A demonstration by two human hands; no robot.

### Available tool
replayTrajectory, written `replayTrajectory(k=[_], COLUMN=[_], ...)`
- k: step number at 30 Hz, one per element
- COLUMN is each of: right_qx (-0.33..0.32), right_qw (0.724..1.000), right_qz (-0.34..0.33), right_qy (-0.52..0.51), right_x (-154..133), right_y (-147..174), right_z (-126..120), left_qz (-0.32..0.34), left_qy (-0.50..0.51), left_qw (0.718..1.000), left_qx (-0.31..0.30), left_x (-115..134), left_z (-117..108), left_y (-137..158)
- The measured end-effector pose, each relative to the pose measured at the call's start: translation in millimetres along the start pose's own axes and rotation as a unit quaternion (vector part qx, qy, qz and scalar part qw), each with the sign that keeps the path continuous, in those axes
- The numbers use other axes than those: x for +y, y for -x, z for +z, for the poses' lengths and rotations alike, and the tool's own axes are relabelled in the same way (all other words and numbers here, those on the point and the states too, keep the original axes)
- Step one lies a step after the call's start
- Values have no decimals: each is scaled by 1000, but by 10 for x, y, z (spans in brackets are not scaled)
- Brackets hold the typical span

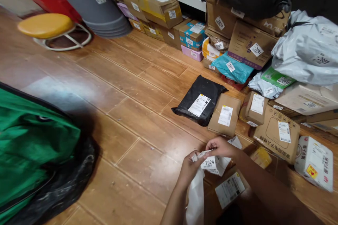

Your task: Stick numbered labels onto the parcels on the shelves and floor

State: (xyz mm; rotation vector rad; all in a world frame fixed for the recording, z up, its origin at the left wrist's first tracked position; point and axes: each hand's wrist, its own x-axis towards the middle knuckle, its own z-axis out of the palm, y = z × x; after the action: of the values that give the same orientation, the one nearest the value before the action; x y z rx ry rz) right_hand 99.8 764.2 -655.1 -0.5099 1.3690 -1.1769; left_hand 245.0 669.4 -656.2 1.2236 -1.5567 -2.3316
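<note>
My left hand (190, 169) and my right hand (220, 146) meet low in the frame over a small white parcel (215, 164) that bears a sticker reading 2024. Both pinch a strip of white paper or label at the parcel's top edge. A long white backing strip (196, 200) hangs down from my left hand. Under my forearms lies a brown box with a white shipping label (229, 190). A small yellow packet (261, 157) lies just right of my right wrist.
Parcels cover the wooden floor to the right: a black mailer (200, 100), a flat brown box (225, 115), several cartons, grey bags (306, 47). More boxes line the far shelf. A yellow stool (46, 25) and grey stack (92, 5) stand far left; a green bag (29, 144) lies near left.
</note>
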Motion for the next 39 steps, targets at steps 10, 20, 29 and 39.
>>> replayTrajectory(k=[10,20,29,39], right_qx=[-80,-4,83,275], right_qw=[996,1000,996,886], right_qz=[28,26,-22,-80], right_qy=[-16,-13,17,365], right_x=[-105,55,129,2], right_y=[-51,-69,-137,-575], right_z=[-161,-246,-293,73], left_qz=[-8,-50,-20,-52], left_qy=[30,102,104,16], left_qw=[1000,993,994,995], left_qx=[3,-21,14,88], left_x=[-20,27,19,-190], left_z=[-39,20,136,-24], left_y=[-67,-111,-202,1])
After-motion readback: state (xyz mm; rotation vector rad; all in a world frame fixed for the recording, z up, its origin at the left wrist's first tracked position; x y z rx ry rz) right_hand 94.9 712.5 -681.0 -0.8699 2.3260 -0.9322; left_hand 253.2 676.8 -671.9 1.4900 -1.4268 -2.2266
